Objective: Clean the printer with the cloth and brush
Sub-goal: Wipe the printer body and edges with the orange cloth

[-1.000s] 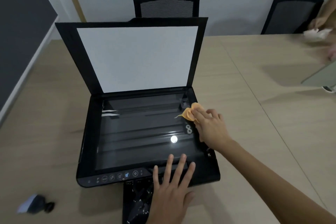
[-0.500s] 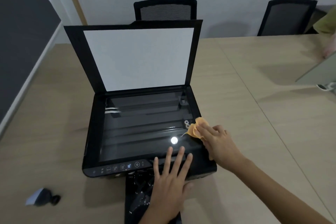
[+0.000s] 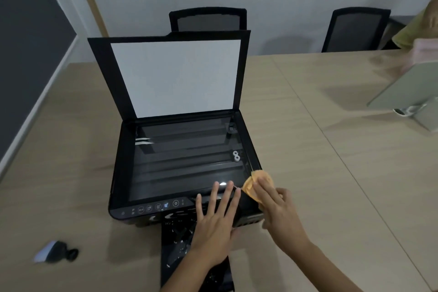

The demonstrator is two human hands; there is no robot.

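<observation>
Black flatbed printer (image 3: 132,173) on wooden table (image 3: 308,149), scanner lid (image 3: 175,78) raised, glass exposed. Right hand (image 3: 279,208) presses orange cloth (image 3: 256,182) onto front right corner of printer, fingers flat over cloth, not clenched. Left hand (image 3: 215,223) lies open, fingers spread, flat on printer's front edge, just left of cloth, holding nothing. Small dark blower-like object (image 3: 57,252) well apart at front left of table.

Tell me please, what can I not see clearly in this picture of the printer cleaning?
- Head view: most of the orange cloth, covered by the right hand.
- Control panel icons: too small to read.
- Small object at the table's near left: blurred, so unidentifiable.
- Output tray: partly under the left hand.
</observation>
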